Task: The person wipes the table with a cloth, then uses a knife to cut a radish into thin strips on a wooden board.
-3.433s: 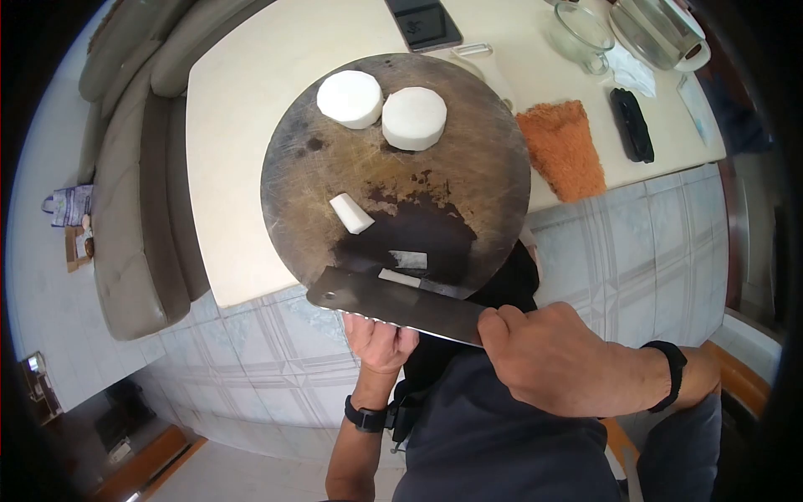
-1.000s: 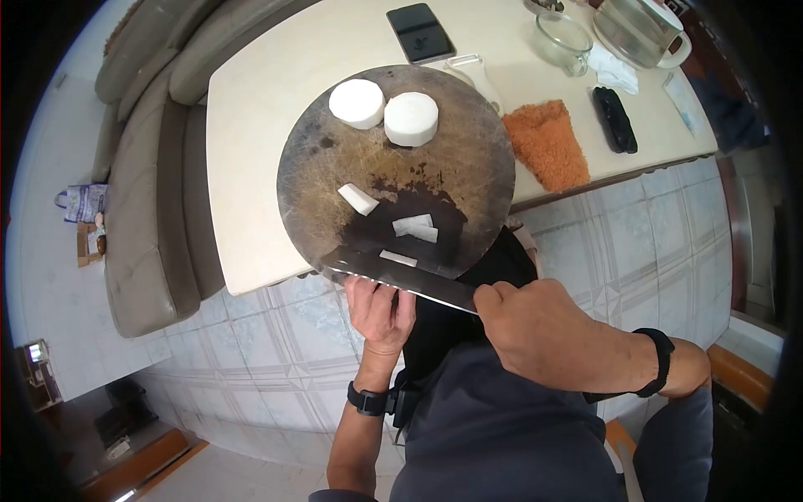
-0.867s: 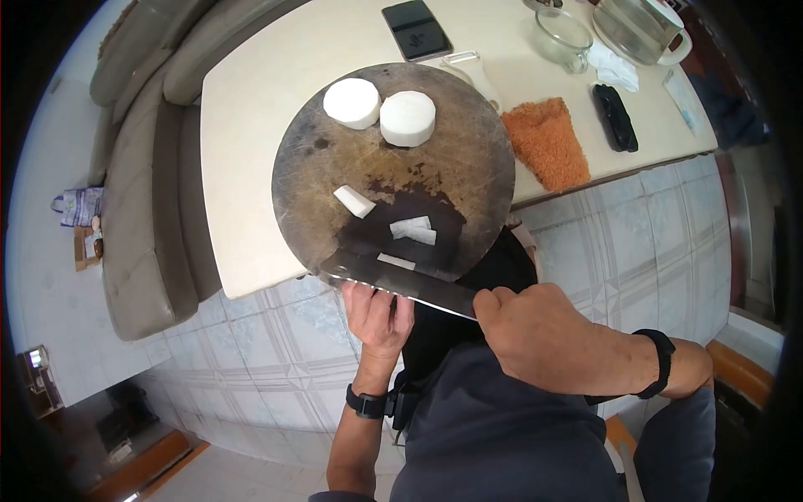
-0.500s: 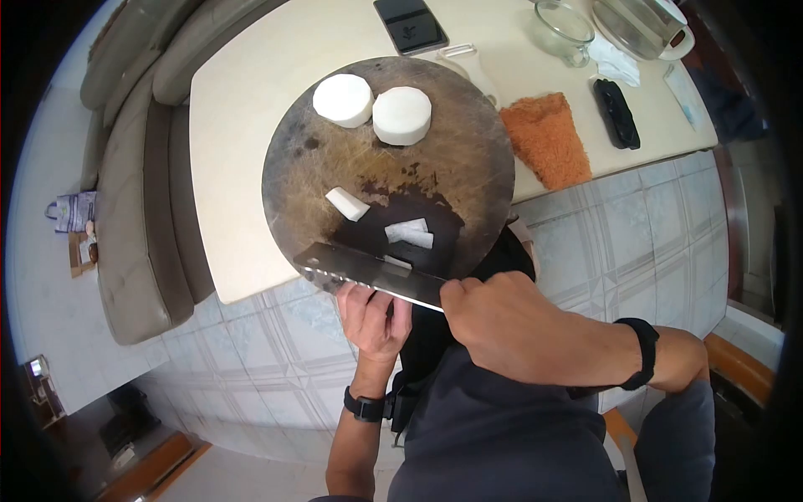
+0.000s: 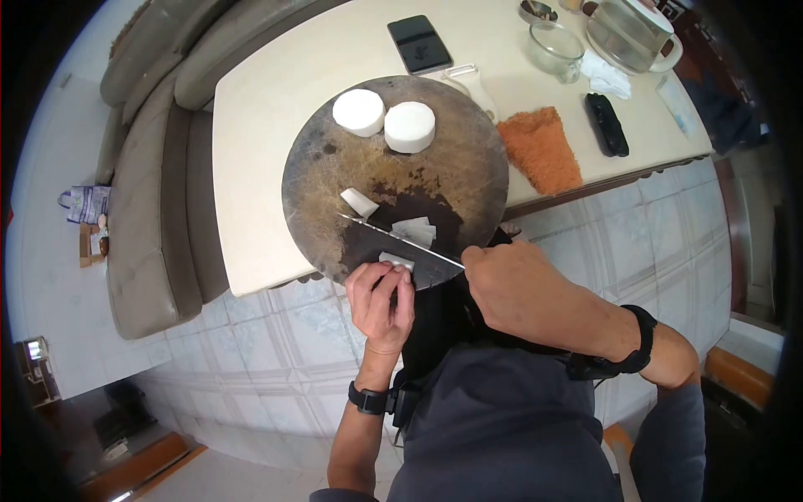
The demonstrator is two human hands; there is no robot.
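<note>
- head view: left hand (image 5: 381, 301) fingers curled narrow, tips pinning a white strip (image 5: 396, 260) at 6 o'clock on the board (image 5: 322, 180)
- right hand (image 5: 523, 293) closed round the knife (image 5: 401, 238), blade just at the strip's 12 o'clock
- two rounds (image 5: 358, 111) touching at the board's 12 o'clock

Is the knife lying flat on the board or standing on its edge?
On edge: the knife shows as a thin line over the cutting board, gripped by the right hand.
</note>
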